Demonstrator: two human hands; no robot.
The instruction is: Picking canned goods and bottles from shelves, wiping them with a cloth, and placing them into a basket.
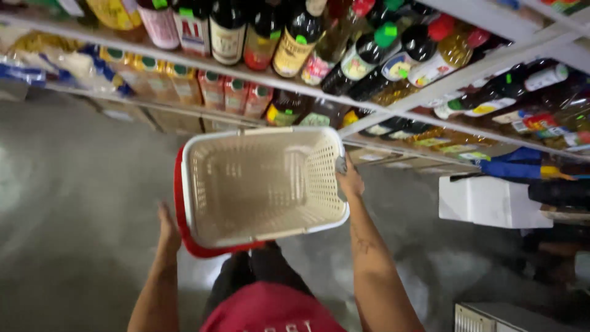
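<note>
I hold a cream plastic shopping basket (206, 184) with a perforated wall and a red handle in front of me, its inside bare. My left hand (167, 227) presses against its left side by the red handle. My right hand (350, 179) grips its right rim. The basket hangs below the store shelves, above the grey floor.
Shelves (258, 77) run across the top, stocked with dark sauce bottles (295, 37), oil bottles (452, 52) and red-labelled packs (236, 92). A white foam box (488, 201) sits at the right, and a white crate (491, 316) at the lower right. Grey concrete floor (67, 203) spreads to the left.
</note>
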